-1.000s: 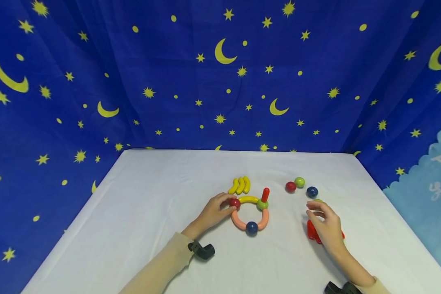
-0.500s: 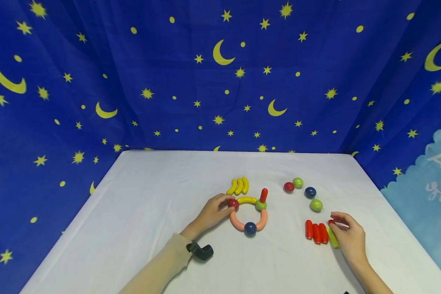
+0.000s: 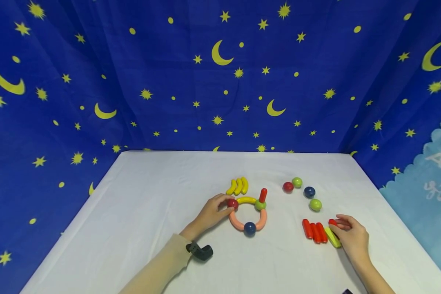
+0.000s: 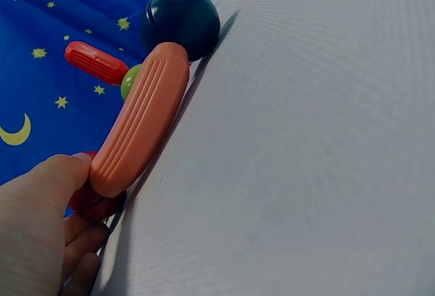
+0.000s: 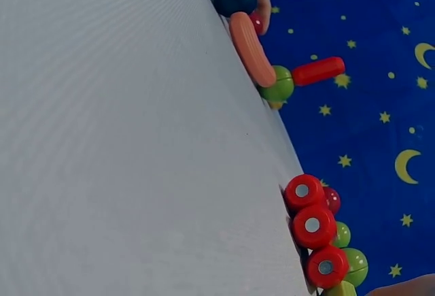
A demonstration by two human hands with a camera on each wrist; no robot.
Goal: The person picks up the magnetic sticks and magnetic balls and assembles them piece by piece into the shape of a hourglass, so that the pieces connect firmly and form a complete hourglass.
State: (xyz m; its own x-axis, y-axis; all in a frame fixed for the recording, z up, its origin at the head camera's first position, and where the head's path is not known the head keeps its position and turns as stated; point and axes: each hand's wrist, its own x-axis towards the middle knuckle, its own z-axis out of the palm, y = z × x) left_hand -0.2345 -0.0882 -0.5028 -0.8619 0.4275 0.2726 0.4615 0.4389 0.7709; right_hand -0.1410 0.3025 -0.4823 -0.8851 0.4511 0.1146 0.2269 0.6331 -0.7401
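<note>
My left hand (image 3: 216, 211) pinches a red ball (image 3: 233, 204) between thumb and fingers. That ball belongs to a ring on the table, with a yellow curved rod (image 3: 247, 199), a green ball (image 3: 260, 205), two salmon curved rods (image 3: 261, 219) and a dark blue ball (image 3: 249, 228). From the green ball a straight red rod (image 3: 263, 195) sticks up. At the right, my right hand (image 3: 353, 237) pinches the end of another red rod (image 3: 332, 222), mostly hidden by the hand. It lies beside a yellow-green rod (image 3: 332, 237) and a row of red rods (image 3: 316, 232).
Behind the ring lie three yellow curved rods (image 3: 238, 185). A loose red ball (image 3: 288, 187), two green balls (image 3: 315, 204) and a blue ball (image 3: 309, 192) sit at the back right. A starry blue curtain (image 3: 191, 81) closes off the white table (image 3: 161, 183) behind.
My right hand has moved right and toward me, from over the red rods to the row's right end. The row has tilted slightly. My left hand stays at the red ball.
</note>
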